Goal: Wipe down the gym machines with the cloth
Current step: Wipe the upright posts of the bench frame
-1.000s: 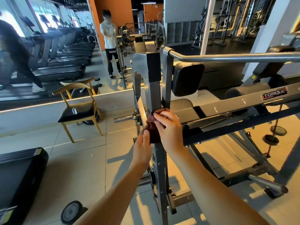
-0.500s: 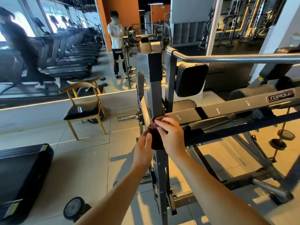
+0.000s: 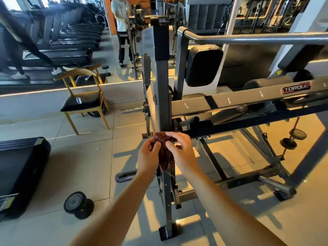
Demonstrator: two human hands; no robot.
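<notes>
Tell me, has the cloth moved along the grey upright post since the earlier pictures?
Yes, downward. Earlier the cloth sat level with the grey beam; now it is lower on the upright post, under that beam.

we've got a dark maroon cloth (image 3: 165,153) | grey machine frame (image 3: 162,96), black bands | black pad (image 3: 204,65) | chair (image 3: 90,102) tan wood, black seat | dumbbell (image 3: 78,205) black too

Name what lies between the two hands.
The cloth, bunched, pinched by the left hand and right hand, in front of the grey post; head view.
</notes>
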